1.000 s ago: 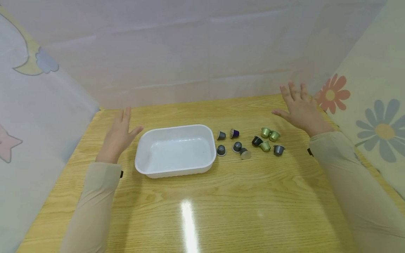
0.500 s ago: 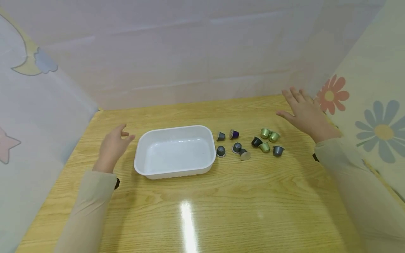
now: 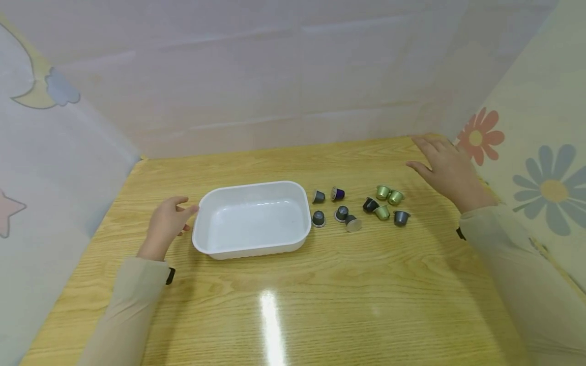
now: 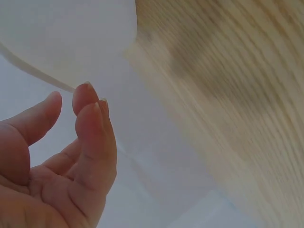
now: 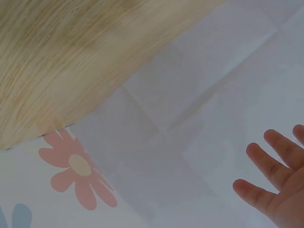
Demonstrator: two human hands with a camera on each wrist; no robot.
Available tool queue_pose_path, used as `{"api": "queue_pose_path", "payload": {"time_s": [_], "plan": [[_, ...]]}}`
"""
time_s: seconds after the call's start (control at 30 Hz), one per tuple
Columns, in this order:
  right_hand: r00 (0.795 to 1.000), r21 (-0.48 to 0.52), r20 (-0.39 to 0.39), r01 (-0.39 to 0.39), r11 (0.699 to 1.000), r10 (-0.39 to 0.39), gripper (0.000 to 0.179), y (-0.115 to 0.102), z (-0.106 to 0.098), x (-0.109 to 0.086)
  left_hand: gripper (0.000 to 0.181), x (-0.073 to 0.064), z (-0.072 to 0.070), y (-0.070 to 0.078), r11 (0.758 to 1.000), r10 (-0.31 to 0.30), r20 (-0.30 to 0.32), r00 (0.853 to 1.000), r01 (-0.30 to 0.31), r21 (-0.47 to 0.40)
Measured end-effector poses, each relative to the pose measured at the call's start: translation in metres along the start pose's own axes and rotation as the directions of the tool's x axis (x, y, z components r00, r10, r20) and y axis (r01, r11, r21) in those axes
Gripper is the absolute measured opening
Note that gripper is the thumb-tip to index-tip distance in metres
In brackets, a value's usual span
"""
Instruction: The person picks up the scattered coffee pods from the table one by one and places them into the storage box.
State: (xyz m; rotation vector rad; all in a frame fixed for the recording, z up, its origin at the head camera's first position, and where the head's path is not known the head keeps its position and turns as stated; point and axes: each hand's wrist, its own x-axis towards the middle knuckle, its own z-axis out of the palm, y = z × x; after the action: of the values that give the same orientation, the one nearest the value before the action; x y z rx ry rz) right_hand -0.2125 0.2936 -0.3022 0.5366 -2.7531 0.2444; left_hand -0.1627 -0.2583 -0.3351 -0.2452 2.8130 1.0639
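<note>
A white rectangular plastic tray sits left of centre on the wooden table. My left hand is at its left side, the thumb tip right at the rim in the head view. In the left wrist view the fingers bend loosely, a gap between them and the thumb. My right hand hovers over the back right of the table, fingers spread and holding nothing. Between tray and right hand lie several coffee capsules: grey ones, green ones, a black one and a purple one.
The wooden table runs back to a pale sheet wall. Patterned side walls stand at left and right, with a red flower close to the right hand. The capsules lie loosely grouped just right of the tray.
My left hand has come down and toward the tray's left rim, its fingers bending. My right hand has lowered slightly and shifted a little right. Tray and capsules stay put.
</note>
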Motion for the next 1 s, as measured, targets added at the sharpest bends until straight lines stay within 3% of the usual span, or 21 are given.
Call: {"api": "queue_pose_path", "payload": {"time_s": [0.3,0.57,0.8,1.0], "plan": [[1.0,0.003,-0.016,0.014,1.0,-0.014,0.05,-0.004,0.002,-0.007,0.066,-0.006,0.007,-0.005,0.975,-0.105,0.085,0.991,0.12,-0.187],[0.996,-0.001,-0.076,0.047,0.999,-0.047,0.052,0.0,0.009,-0.018,0.063,-0.011,0.015,-0.004,0.932,-0.118,0.096,0.988,0.144,-0.332],[0.991,-0.005,-0.118,0.064,0.998,-0.064,0.052,0.002,0.013,-0.03,0.065,-0.017,0.023,-0.003,0.861,-0.093,0.081,0.992,0.121,-0.494],[0.999,0.026,-0.051,0.021,0.999,-0.02,0.051,0.001,0.014,-0.038,0.064,-0.021,0.028,-0.003,0.783,-0.096,0.047,0.994,0.105,-0.613]]}}
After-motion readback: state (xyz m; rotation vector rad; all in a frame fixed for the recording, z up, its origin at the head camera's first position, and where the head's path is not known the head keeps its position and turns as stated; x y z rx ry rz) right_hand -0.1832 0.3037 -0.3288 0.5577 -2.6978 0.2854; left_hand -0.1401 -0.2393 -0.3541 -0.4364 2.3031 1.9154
